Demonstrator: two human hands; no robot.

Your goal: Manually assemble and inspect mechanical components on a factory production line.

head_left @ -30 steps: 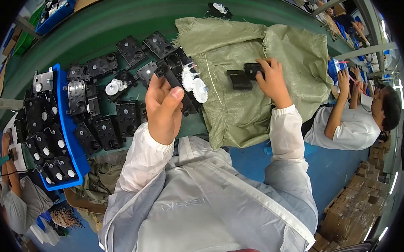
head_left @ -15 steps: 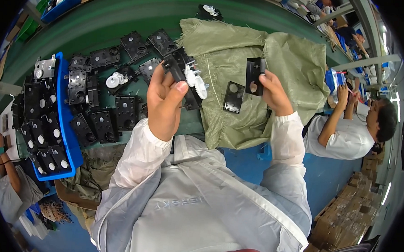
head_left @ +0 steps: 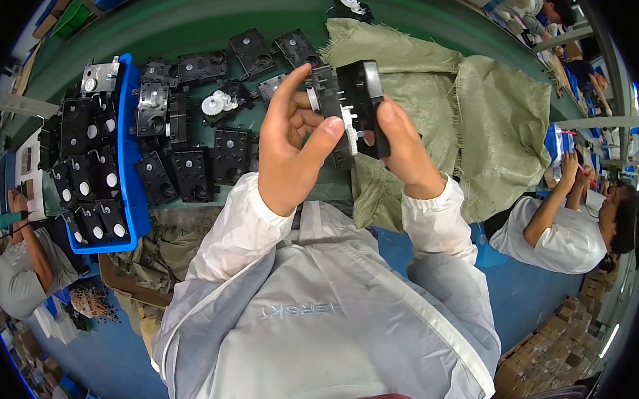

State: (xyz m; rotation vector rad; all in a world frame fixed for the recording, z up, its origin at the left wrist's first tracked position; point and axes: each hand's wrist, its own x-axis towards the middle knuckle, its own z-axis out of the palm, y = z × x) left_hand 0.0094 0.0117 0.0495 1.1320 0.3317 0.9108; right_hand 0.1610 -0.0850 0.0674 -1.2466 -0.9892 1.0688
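In front of my chest, my left hand [head_left: 289, 151] grips a black plastic gear housing [head_left: 329, 102] at its edge, thumb on the near side. White toothed gears [head_left: 350, 131] show along the housing's right side. My right hand [head_left: 407, 148] is closed round a smooth black plastic cover [head_left: 360, 93], held upright. The cover stands right beside the geared side of the housing; whether the two touch, I cannot tell. Beneath and beyond them spreads an olive woven sack [head_left: 482, 136]. Several black housings [head_left: 231, 155] lie on the green bench to the left, one with white gears [head_left: 218, 105] uppermost.
A blue tray [head_left: 135, 190] at the left holds several black units with white round parts. Another geared piece [head_left: 351, 8] lies at the far side. Co-workers sit at the right [head_left: 552, 237] and left [head_left: 27, 260]. Cardboard boxes [head_left: 542, 356] are stacked at lower right.
My hands have come together, bringing the cover up beside the geared housing. The housing has turned more upright. The whole view has shifted, so the bench items appear farther right.
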